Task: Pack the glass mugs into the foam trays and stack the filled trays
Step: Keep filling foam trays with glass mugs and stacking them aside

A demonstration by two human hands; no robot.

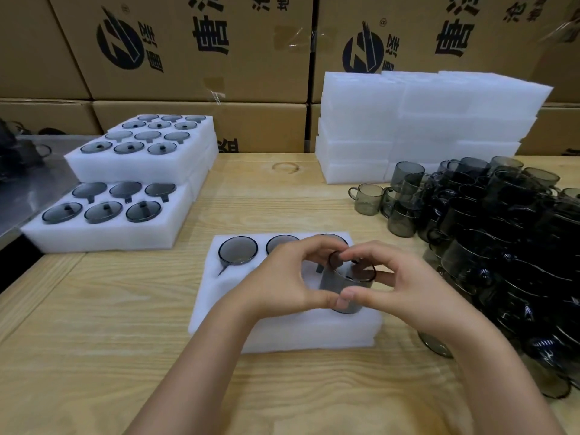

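Observation:
A white foam tray (219, 309) lies in front of me on the wooden table, its back row holding three smoky glass mugs (238, 250). Above the tray's front right part, a further smoky glass mug (343, 285) is held tilted between both hands. My left hand (282, 284) grips its left side with thumb below and fingers over the rim. My right hand (405, 287) grips the right side the same way, fingertips pinching near the handle. The front pockets of the tray are mostly hidden by my hands.
Filled foam trays (103, 233) sit stacked at the left. Empty foam trays (423, 127) are piled at the back right. A heap of loose mugs (502, 230) covers the table's right side. Cardboard boxes (188, 58) form a wall behind.

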